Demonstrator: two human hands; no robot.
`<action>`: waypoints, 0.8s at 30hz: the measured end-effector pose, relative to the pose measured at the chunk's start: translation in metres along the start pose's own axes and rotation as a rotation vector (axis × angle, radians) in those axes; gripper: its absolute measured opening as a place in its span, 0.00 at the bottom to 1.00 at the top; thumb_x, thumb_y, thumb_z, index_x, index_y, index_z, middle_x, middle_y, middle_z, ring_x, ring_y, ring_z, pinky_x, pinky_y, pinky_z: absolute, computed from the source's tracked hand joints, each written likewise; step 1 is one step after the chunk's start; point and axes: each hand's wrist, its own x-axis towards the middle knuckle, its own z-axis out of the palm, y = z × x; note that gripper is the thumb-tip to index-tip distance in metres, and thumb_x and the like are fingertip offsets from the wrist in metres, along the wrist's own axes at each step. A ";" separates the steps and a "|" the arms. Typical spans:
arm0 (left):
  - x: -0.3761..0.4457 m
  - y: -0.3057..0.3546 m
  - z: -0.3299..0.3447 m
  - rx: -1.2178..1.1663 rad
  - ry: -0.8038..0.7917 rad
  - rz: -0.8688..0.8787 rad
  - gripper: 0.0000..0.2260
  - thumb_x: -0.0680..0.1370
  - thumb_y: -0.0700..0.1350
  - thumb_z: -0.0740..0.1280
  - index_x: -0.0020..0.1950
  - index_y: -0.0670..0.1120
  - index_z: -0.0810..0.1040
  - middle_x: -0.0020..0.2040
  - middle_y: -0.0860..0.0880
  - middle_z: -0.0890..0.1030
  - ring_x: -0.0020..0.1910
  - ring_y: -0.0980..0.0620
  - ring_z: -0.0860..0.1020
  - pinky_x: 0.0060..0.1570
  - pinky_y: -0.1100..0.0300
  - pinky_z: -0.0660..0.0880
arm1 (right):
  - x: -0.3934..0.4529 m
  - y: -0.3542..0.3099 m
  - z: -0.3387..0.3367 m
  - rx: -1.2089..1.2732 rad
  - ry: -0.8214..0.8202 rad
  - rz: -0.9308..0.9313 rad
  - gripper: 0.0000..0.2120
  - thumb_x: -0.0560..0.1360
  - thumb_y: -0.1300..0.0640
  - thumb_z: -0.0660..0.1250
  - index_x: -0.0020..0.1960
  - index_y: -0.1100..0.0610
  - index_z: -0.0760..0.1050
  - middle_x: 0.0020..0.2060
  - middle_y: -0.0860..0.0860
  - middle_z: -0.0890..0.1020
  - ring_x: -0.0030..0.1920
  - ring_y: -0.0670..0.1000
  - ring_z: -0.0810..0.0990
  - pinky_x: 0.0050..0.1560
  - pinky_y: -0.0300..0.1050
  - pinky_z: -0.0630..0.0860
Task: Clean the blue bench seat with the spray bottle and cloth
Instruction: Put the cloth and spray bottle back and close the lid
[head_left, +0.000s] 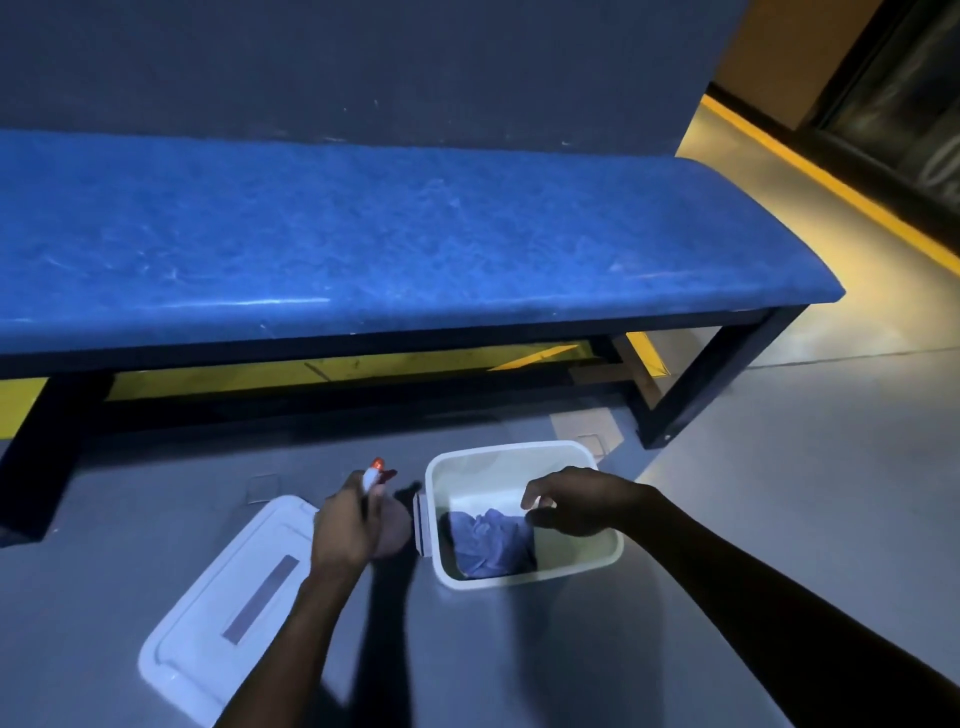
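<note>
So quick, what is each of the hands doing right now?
Left hand: holds the spray bottle.
Right hand: over the white bin, fingers curled above the cloth; whether it pinches it cannot be told.

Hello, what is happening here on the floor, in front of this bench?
A person is getting ready to clean the blue bench seat. The left hand grips a spray bottle beside a white bin on the floor. The right hand reaches into the bin, its fingers just above a blue cloth lying inside. The bin's lid lies on the floor to the left.
</note>
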 end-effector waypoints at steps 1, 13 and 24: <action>0.001 0.007 -0.012 0.033 0.040 0.011 0.13 0.85 0.51 0.62 0.65 0.49 0.80 0.54 0.40 0.87 0.54 0.34 0.84 0.48 0.51 0.74 | 0.000 0.000 0.000 0.003 -0.006 0.000 0.15 0.82 0.46 0.62 0.66 0.49 0.76 0.64 0.49 0.81 0.64 0.53 0.78 0.62 0.44 0.71; 0.011 0.119 -0.010 -0.482 -0.138 0.015 0.07 0.75 0.53 0.69 0.47 0.62 0.86 0.38 0.56 0.87 0.36 0.53 0.82 0.40 0.56 0.78 | -0.002 0.026 -0.017 0.041 0.078 0.162 0.15 0.80 0.45 0.61 0.63 0.49 0.77 0.63 0.49 0.79 0.52 0.48 0.72 0.51 0.42 0.68; 0.009 0.069 0.155 -0.556 -0.416 -0.354 0.07 0.80 0.47 0.69 0.54 0.48 0.85 0.53 0.50 0.88 0.49 0.46 0.86 0.54 0.44 0.84 | 0.006 0.040 0.000 0.025 0.053 0.239 0.19 0.81 0.46 0.62 0.68 0.52 0.75 0.64 0.53 0.79 0.55 0.53 0.79 0.57 0.46 0.78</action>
